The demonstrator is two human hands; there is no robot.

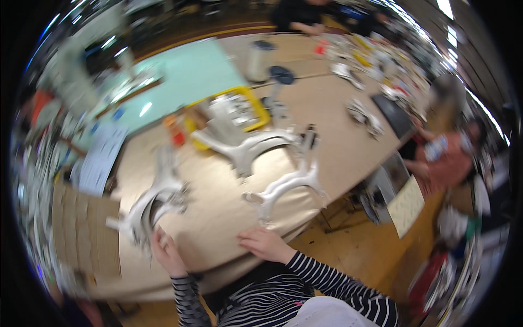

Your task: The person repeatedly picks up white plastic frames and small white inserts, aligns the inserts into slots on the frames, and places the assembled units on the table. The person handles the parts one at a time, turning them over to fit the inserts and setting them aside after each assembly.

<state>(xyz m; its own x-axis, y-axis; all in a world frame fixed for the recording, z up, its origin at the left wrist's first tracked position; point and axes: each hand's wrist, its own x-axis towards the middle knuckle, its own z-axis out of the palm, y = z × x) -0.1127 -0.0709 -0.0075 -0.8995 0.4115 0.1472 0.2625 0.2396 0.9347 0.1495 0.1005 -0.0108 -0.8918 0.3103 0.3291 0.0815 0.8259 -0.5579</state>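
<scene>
My left hand (168, 252) is at the lower end of a bundle of curved whitish-grey pieces (148, 210) at the left of the table. Its fingers are blurred against the pieces, so I cannot tell whether they grip them. My right hand (265, 243) lies palm down by the table's front edge, fingers stretched out and holding nothing. Just beyond it rests a white curved, branched piece (289, 186), and farther back a bundle of similar white pieces (245, 150). The picture is smeared by motion, and what the pieces are made of is unclear.
A yellow tray (266, 111) holds small pale parts, with an orange container (175, 133) beside it. Behind lies a pale green board (204, 62). Cardboard (87, 234) stands at the left; more white pieces (364, 117) lie at the right. A person in orange (444, 161) is beyond the table.
</scene>
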